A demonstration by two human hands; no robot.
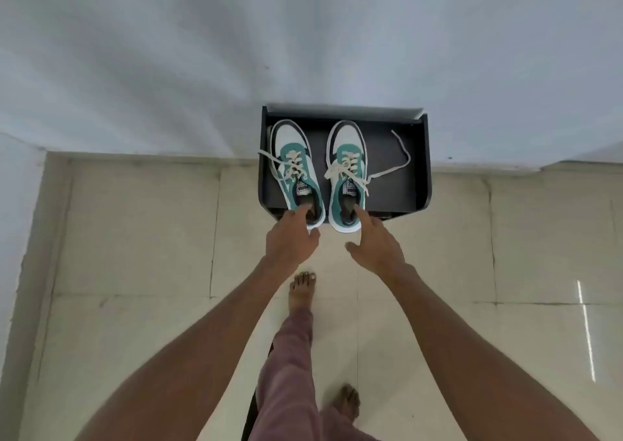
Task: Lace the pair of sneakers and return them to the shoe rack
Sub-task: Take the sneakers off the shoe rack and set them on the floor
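Two teal-and-white sneakers stand side by side, toes toward the wall, on the dark shoe rack point(397, 191). Both have cream laces threaded through the eyelets with the ends loose. The left sneaker point(293, 157) has my left hand point(290, 238) at its heel, with fingers inside the opening and the thumb against the heel's back. On the right sneaker point(349, 157), the fingertips of my right hand point(377, 245) reach into the opening while the thumb stays spread clear of the heel. Both heels overhang the rack's front edge. One long lace end point(403, 150) trails off the right sneaker across the rack.
The rack stands against a pale wall point(303, 36) on a beige tiled floor point(135, 238). My bare feet point(301, 292) and pink trouser leg point(286, 373) are just in front of the rack.
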